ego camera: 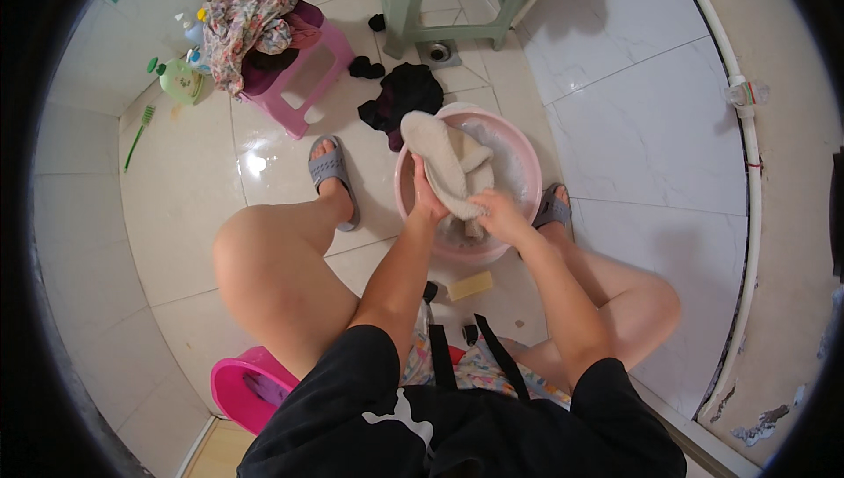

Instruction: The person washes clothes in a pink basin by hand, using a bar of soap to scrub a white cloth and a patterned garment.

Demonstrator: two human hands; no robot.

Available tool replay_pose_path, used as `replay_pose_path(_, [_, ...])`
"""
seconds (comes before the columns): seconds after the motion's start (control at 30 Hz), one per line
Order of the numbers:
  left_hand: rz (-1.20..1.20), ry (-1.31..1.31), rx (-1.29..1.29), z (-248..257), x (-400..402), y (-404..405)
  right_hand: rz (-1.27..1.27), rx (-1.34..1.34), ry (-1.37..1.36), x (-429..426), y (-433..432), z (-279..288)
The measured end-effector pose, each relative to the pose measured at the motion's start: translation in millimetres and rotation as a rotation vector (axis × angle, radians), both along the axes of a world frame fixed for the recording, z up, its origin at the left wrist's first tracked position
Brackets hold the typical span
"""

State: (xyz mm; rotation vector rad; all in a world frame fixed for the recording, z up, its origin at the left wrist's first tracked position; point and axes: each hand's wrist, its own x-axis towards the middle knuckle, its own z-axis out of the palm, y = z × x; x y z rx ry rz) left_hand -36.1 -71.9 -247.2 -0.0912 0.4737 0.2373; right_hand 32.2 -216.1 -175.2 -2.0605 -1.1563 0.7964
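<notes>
A pale pink basin (535,181) of sudsy water (511,148) stands on the floor between my feet. Over it I hold a cream, thick-textured cloth item (438,148), partly folded, with its lower end hanging into the basin. My left hand (427,193) supports its left side from beneath, thumb along the edge. At the lower right end, my right hand (498,214) grips the cloth. A yellow bar, apparently laundry soap (470,286), lies on the tiles just in front of me.
Dark clothing (412,92) lies beyond the basin, near a floor drain (439,52) and a green stool (409,10). Further left, a pink stool (323,82) carries floral cloth (244,29). Bottles (179,81) and a green brush (140,135) line the wall. A magenta tub (231,392) sits behind my leg.
</notes>
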Motion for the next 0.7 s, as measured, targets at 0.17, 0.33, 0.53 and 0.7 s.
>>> replay_pose_path(0.17, [-0.021,-0.018,-0.069,-8.5,-2.3,3.7,-0.144,-0.043,-0.024,-8.5,-28.0,-22.0])
replay_pose_path(0.33, [-0.089,0.348,0.125,-48.5,-10.4,8.8,-0.625,0.052,-0.498,-44.3,-56.2,-59.5])
replay_pose_path(0.53, [-0.161,0.353,0.194,-41.5,-24.8,7.5,-1.794,-0.58,0.332,-95.2,-93.4,-149.4])
replay_pose_path(0.7, [-0.078,0.078,-0.004,-33.2,-36.1,19.1,-1.298,-0.702,0.735,-175.7,-113.5,-285.6])
